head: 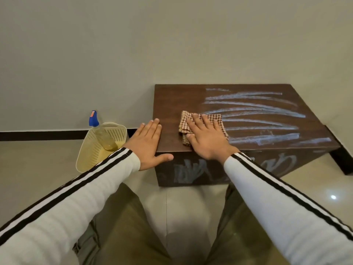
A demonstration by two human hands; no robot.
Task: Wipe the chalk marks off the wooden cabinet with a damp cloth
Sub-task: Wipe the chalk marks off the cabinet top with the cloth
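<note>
While both hands lie on the cabinet (172,100), count: one cloth (184,119), one basket (91,150) with one bottle (103,134) in it. Left hand (149,142) flat on top's left near corner, fingers straight, thumb over front edge, holding nothing. Right hand (206,138) flat, fingers spread, pressing the cloth. Cloth under right fingers, near left hand, touching chalk marks (257,115).

Left sleeve (76,188) and right sleeve (286,199): long, light grey, ending at the wrist. Each bears two black lengthwise stripes with a white band between. Trousers (122,217): olive-khaki. Left hand (149,144) and right hand (206,138): bare.
</note>
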